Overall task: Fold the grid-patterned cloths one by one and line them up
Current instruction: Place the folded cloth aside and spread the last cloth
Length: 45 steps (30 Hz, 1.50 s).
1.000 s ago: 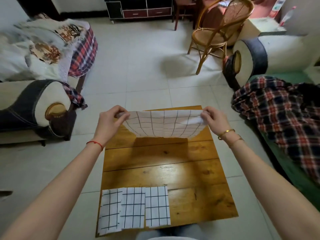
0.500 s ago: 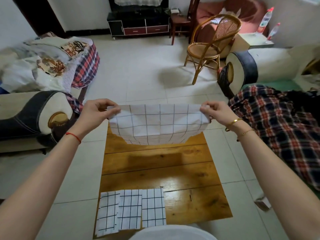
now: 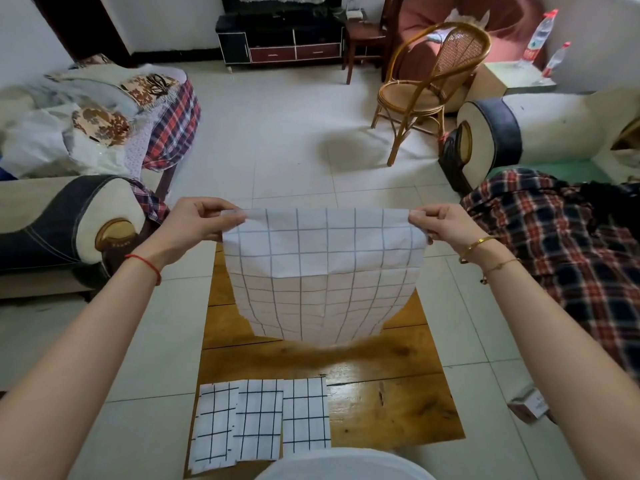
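A white cloth with a thin dark grid hangs in the air above the far half of the wooden table. My left hand pinches its top left corner and my right hand pinches its top right corner, so the top edge is stretched level. The lower edge curves down freely, clear of the tabletop. Three folded grid cloths lie side by side in a row at the table's near left edge, slightly overlapping.
A sofa arm stands left of the table. A plaid blanket covers the sofa on the right. A rattan chair stands on the tiled floor beyond. A small box lies on the floor at right.
Both hands have lifted the cloth higher and drawn it apart; it now hangs down at fuller length instead of bunched near the table's far edge. The folded row has not moved.
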Motion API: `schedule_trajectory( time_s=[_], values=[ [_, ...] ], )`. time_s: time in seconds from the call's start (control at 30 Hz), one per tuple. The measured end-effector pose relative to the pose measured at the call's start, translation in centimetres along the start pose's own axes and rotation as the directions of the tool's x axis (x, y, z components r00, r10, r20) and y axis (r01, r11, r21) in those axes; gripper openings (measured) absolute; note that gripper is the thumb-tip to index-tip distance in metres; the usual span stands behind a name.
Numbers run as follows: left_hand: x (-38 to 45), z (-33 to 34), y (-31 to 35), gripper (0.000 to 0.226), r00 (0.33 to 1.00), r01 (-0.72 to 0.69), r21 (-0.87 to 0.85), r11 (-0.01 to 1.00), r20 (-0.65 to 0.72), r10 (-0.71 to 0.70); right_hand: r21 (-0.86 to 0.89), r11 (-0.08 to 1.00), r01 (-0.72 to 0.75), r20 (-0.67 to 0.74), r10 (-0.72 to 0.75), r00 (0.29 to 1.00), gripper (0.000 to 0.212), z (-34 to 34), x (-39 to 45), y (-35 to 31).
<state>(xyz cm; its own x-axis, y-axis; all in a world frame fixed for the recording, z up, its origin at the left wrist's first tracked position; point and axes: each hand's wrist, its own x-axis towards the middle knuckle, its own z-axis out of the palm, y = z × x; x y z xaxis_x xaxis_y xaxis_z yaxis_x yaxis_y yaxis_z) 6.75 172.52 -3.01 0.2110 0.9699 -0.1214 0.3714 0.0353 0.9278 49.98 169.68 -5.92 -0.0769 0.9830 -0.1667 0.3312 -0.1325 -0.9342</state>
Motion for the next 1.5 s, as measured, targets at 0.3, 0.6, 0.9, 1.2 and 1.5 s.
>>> schedule_trajectory(
  time_s=[0.3, 0.6, 0.9, 1.2, 1.5],
  values=[
    [5.8, 2.8, -6.5, 0.014, 0.991, 0.054, 0.081, 0.995, -0.127, -0.043, -0.048, 0.992, -0.116, -0.238, 0.101, 0.966, 0.005, 3.1, 6.5, 4.9],
    [11.7, 5.9, -14.2, 0.012, 0.965, 0.162, 0.111, 0.981, -0.225, -0.134, 0.171, 0.945, -0.279, -0.253, 0.316, 0.915, 0.008, 6.4, 13.2, 11.8],
    [13.8, 6.8, -16.3, 0.008, 0.941, 0.209, 0.158, 0.965, -0.3, -0.155, 0.167, 0.951, -0.259, -0.305, 0.3, 0.904, 0.008, 8.0, 15.5, 15.1],
    [12.4, 7.3, -18.0, 0.013, 0.953, 0.205, 0.212, 0.956, -0.265, -0.146, 0.15, 0.955, -0.257, -0.369, 0.295, 0.882, 0.009, 9.3, 14.2, 16.6],
    [10.7, 7.6, -19.7, 0.01, 0.944, 0.265, 0.189, 0.946, -0.251, -0.214, 0.179, 0.94, -0.29, -0.324, 0.334, 0.885, 0.013, 10.5, 12.8, 17.7]
  ],
)
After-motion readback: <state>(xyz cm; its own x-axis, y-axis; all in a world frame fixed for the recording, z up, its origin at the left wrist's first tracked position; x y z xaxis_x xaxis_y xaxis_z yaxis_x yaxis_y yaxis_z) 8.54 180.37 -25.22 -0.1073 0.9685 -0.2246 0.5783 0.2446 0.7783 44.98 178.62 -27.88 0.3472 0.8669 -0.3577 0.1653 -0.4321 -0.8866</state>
